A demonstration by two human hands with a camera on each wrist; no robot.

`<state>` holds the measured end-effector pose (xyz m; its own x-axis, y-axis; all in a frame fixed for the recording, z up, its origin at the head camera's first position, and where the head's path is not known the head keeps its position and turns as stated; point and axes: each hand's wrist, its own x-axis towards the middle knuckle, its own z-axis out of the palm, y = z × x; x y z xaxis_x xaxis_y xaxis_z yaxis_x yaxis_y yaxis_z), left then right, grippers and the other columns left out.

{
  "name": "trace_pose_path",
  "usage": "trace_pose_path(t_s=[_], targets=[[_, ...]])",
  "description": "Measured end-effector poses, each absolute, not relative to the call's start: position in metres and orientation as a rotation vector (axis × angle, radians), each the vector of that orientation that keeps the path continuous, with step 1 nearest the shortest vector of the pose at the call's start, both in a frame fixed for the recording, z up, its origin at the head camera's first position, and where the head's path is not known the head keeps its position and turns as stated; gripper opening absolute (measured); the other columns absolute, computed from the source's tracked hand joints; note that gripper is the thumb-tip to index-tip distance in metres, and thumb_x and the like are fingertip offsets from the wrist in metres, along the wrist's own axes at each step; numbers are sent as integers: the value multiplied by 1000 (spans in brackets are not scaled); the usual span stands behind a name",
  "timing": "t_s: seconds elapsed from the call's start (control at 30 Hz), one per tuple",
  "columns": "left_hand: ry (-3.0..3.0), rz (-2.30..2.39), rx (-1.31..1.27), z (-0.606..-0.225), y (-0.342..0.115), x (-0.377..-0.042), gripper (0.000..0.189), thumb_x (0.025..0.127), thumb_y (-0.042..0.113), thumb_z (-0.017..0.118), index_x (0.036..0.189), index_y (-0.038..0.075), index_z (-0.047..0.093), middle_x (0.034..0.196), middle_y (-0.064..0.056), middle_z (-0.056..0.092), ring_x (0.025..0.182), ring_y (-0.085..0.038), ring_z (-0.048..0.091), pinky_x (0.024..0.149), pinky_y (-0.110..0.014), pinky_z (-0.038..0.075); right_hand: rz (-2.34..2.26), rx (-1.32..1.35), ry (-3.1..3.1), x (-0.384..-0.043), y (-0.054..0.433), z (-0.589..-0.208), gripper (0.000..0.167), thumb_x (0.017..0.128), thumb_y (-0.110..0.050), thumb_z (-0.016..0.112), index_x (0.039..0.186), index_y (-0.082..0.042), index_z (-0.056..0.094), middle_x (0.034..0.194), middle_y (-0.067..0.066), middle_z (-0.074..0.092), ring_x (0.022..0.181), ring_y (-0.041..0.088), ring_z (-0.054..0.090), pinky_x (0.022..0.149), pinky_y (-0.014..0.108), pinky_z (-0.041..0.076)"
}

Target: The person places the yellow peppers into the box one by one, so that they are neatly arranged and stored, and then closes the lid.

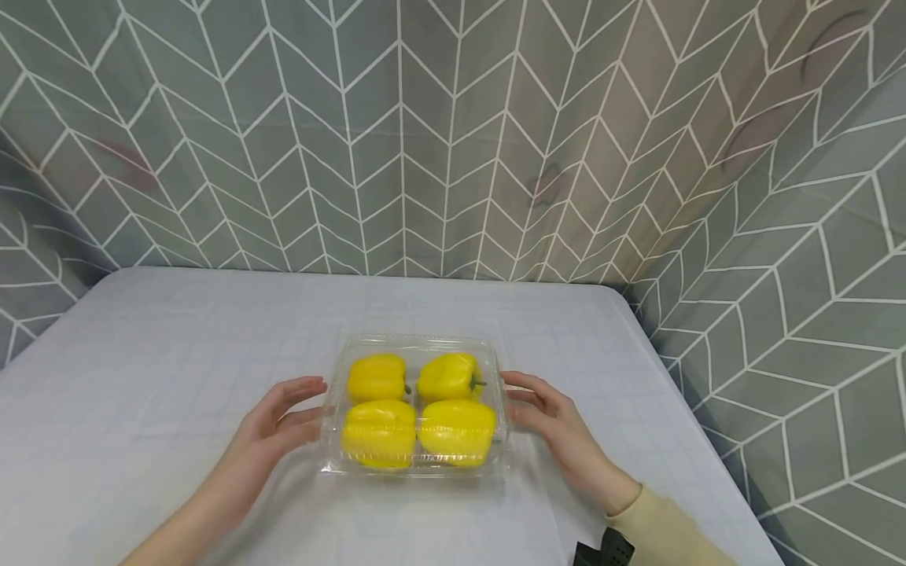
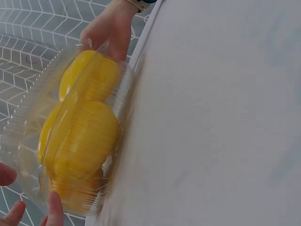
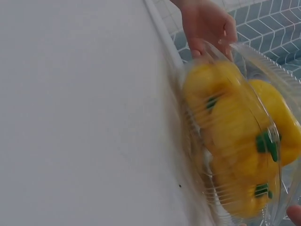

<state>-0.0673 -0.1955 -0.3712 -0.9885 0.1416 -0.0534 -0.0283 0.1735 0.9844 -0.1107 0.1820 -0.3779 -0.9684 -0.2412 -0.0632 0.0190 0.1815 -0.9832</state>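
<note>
A clear plastic clamshell box [image 1: 414, 343] with several yellow bell peppers [image 1: 453, 432] in it stands in front of me, its lid down over them. My left hand [image 1: 272, 428] is at the box's left side, fingers reaching toward its edge. On the opposite side my right hand [image 1: 562, 428] has its fingertips right at the wall. Neither hand curls around the box. Green stems [image 3: 267, 142] show through the plastic in the right wrist view. In the left wrist view a left fingertip [image 2: 55, 205] overlaps the box's near end.
A white cloth covers the table [image 1: 177, 346], whose far edge meets a grey curtain [image 1: 425, 141] with a white herringbone pattern. The curtain also runs down the right side. A black wrist device [image 1: 605, 549] sits by the right sleeve [image 1: 658, 527].
</note>
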Motion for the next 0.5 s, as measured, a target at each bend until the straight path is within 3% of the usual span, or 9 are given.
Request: trace_pose_path(t_s=[0.17,0.3,0.5], targets=[[2286,1921,87,-376,-195,-56,55,99,18,62,149,16,38,151,-8,43,116,-1,60,90,-20,55,-1879,-233,2186,-98,184,-378,68,93,-13,64,154,-10,35,144,18,48,126,26,52,100,32,50],[2267,1933,71,-380,-194,-51,57,98,17,64,149,18,38,148,-6,46,115,-4,60,88,-24,58,-1858,-212,2101,-88,185,-376,71,92,-14,64,154,-5,30,138,21,50,117,20,55,94,26,52],[2265,1990,103,-386,-191,-47,55,97,9,64,147,15,42,137,3,55,111,-13,63,81,-30,61,-1818,-272,1974,-80,188,-376,68,94,-12,60,151,4,27,111,9,56,91,13,59,83,26,57]])
